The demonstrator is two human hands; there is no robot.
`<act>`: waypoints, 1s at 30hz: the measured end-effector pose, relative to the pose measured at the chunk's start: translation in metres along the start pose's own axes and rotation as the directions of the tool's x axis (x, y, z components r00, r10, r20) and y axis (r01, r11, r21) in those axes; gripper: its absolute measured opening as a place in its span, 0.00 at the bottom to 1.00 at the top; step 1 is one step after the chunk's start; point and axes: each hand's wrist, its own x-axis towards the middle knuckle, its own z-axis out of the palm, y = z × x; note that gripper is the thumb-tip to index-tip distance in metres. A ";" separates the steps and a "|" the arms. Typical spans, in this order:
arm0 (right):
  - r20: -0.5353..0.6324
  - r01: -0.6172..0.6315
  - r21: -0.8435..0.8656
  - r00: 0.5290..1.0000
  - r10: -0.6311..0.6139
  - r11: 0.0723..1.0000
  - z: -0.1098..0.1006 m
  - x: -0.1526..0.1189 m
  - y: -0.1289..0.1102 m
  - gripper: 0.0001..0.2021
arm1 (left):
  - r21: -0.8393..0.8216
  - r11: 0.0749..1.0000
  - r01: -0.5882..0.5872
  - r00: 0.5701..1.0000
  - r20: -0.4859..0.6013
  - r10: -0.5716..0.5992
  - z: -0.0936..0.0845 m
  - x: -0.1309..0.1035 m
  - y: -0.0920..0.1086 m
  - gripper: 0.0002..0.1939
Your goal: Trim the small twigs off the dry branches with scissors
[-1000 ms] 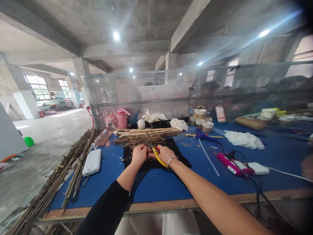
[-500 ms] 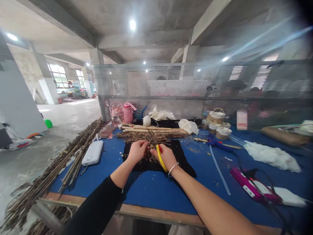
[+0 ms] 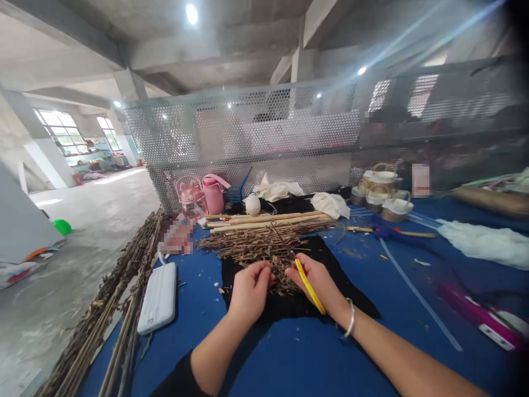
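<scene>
My right hand [image 3: 326, 284] is wrapped round scissors with a yellow handle [image 3: 309, 286], their thin blades pointing up and away over the dried plant stems. My left hand [image 3: 250, 289] is closed in a pinch at the near side of those stems; whatever lies between its fingertips is too small to name. Between the two hands a heap of brown dried plant bits [image 3: 285, 284] rests on a black cloth [image 3: 343, 278]. Just beyond, a layer of cut dried stems [image 3: 248, 242] lies across the cloth's far edge.
Long dried stalks [image 3: 103, 303] run along the left edge of the blue table, beside a white power bank [image 3: 158, 298]. Pale sticks [image 3: 264, 220], a ball of twine [image 3: 252, 204] and a pink bottle [image 3: 213, 197] stand behind. Small baskets [image 3: 397, 209] and a blue glue gun [image 3: 392, 229] are rightward.
My view has turned and come closer to the table. My hands have drawn a little apart, showing more of the heap. The scissors stay in my right hand.
</scene>
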 end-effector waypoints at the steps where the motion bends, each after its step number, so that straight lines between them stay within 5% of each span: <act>1: 0.013 -0.005 -0.002 1.000 0.005 1.000 0.001 0.002 0.000 0.14 | -0.003 1.000 0.004 1.000 0.011 -0.004 0.001 -0.002 -0.001 0.15; 21: 0.111 -0.045 0.067 0.993 0.037 0.997 -0.012 -0.012 -0.006 0.15 | -0.064 0.994 0.087 0.992 0.094 -0.081 0.005 -0.001 -0.007 0.17; 26: 0.010 -0.001 -0.080 1.000 0.001 0.997 -0.009 -0.008 0.001 0.16 | -0.157 0.976 0.150 0.989 0.037 -0.146 0.001 0.007 -0.009 0.17; 30: -0.103 0.008 -0.182 0.994 -0.027 0.983 -0.014 -0.004 0.006 0.19 | -0.144 0.986 0.081 0.996 0.036 -0.076 0.001 0.005 -0.005 0.15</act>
